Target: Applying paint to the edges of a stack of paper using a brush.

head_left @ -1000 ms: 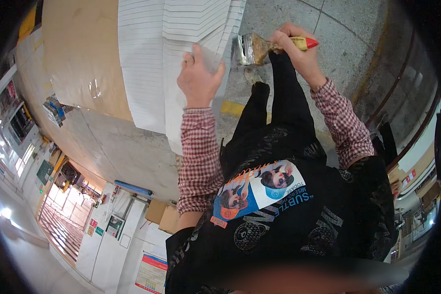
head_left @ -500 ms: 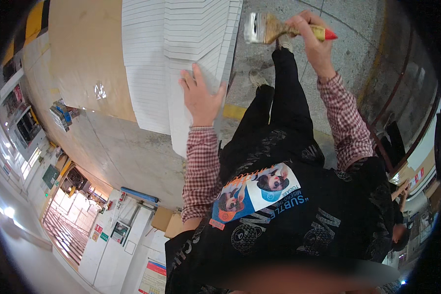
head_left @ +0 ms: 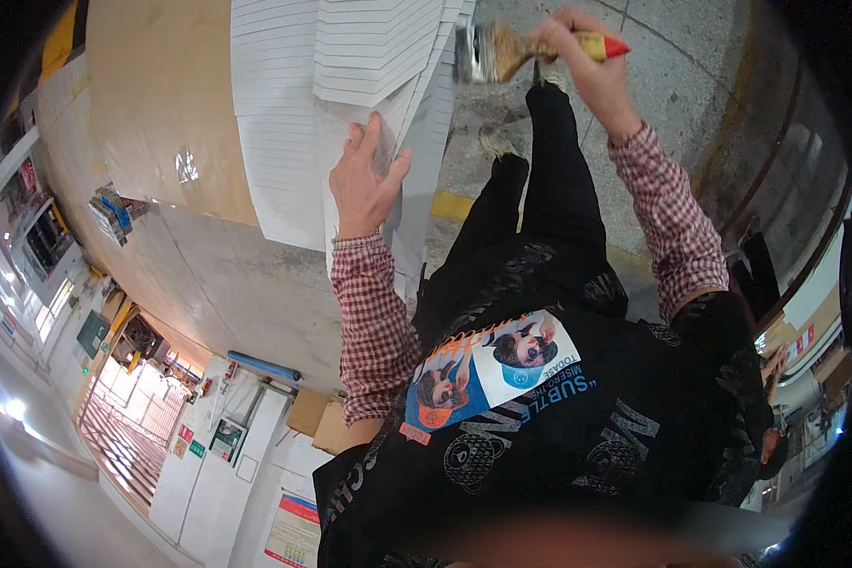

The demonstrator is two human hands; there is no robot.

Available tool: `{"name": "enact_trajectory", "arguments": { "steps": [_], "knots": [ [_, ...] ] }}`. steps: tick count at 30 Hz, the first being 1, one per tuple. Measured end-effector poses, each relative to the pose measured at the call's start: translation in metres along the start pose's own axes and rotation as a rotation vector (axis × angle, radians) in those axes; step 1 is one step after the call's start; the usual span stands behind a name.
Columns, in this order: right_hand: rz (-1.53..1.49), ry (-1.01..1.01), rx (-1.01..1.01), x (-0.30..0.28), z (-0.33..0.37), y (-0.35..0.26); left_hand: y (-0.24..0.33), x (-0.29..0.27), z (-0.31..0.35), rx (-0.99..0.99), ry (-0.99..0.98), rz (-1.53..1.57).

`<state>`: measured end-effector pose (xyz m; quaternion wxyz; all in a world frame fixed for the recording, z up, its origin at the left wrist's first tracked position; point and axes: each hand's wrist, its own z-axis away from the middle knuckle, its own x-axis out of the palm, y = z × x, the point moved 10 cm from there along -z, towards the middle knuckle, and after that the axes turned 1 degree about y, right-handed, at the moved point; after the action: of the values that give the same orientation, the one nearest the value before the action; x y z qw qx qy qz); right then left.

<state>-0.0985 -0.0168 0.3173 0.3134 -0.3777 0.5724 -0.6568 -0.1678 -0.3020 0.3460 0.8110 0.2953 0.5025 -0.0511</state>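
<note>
A person's left hand [head_left: 367,180] presses flat, fingers spread, on the sloping edge of a stack of white sheets [head_left: 341,104] lying on a brown board [head_left: 156,104]. The right hand [head_left: 577,52] is closed around the yellow, red-tipped handle of a paintbrush [head_left: 502,52], held above the grey floor [head_left: 701,85] just beside the stack. Compared with half a second ago, the left hand sits a little higher on the sheets; the bristles look wet, though blur makes that uncertain.
</note>
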Motion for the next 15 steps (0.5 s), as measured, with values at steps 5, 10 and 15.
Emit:
{"name": "enact_trajectory", "arguments": {
  "steps": [5, 10, 15],
  "knots": [
    [0.086, -0.073, -0.151, 0.006, 0.011, -0.035, 0.002, 0.000, -0.002, 0.012, 0.029, -0.073],
    [0.079, 0.104, 0.012, -0.005, 0.003, -0.004, 0.008, 0.002, -0.006, 0.029, 0.030, -0.092],
    [0.076, -0.143, 0.022, 0.020, 0.024, -0.008, 0.011, -0.001, -0.011, 0.047, 0.039, -0.145]
  ]
}}
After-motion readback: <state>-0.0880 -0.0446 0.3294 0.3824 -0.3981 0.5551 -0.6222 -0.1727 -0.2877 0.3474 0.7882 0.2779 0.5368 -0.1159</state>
